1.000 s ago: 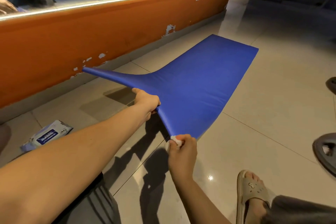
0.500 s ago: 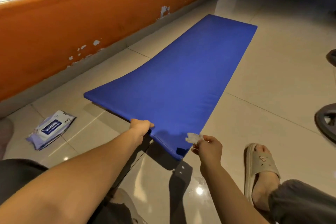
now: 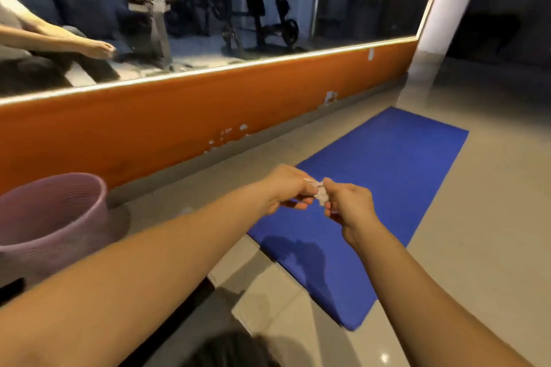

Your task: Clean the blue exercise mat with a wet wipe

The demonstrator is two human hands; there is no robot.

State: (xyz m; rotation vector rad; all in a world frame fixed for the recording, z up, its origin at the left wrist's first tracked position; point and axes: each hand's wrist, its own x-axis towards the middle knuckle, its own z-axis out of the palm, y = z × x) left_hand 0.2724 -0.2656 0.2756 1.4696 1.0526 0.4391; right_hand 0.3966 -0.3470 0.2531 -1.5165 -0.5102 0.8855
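Blue exercise mat point(image 3: 384, 185) lay flat on the tiled floor point(image 3: 492, 217), one long side running along the foot of the orange wall point(image 3: 149, 134), its near corner pointing back toward me. I held the wet wipe point(image 3: 320, 193) in the air above the mat's near half, not touching it. My left hand point(image 3: 286, 189) pinched one side of the wipe and my right hand point(image 3: 348, 207) pinched the other, so both were closed on it. The wipe was a small crumpled wad; I could not tell whether I was spreading it or balling it up.

I judged the wipe to be very light, limp and damp, and likely to tear if pulled hard. It would be best taken by its edges with fingertips to open it, then pressed flat under the fingers for wiping. The mat looked padded and bendable, with a smooth skin. On glossy tiles it might slide under a push, so I would steady it at the near edge or corner. A pink ribbed bin point(image 3: 59, 217) stood on the floor to my left, close to the wall.
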